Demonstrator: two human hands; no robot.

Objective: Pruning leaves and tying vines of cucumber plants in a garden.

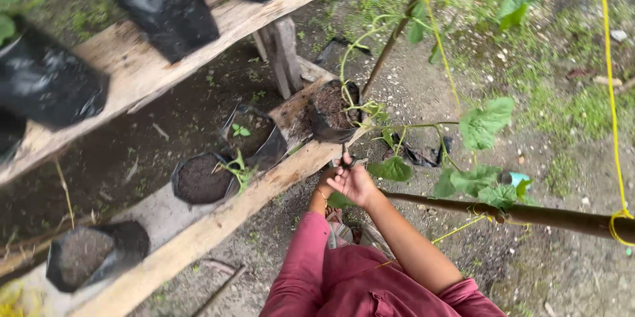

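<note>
**A:** Where are the hands now?

**B:** Both meet at the edge of the lower plank, just at 6 o'clock from the grow bag with the vine. The right hand is in front, with its fingers half curled. A thin dark thing stands at its fingertips, but I cannot tell if the hand really grips it. The left hand is mostly hidden behind the right one. I see only the wrist with a bracelet, so I cannot tell how open it is.

**A:** And how far is the work, in your judgement?

**B:** The vine is already growing from that bag. It climbs the slanted stick towards 1 o'clock, and yellow string hangs beside it. So the support seems to be in place. The lower stems spread loose towards 3 o'clock, over the bamboo pole.

**A:** And the other bags?

**B:** At 9 o'clock from the hands, two bags hold small seedlings. The bag at 8 o'clock shows only soil. I see no stick at any of these.
</note>
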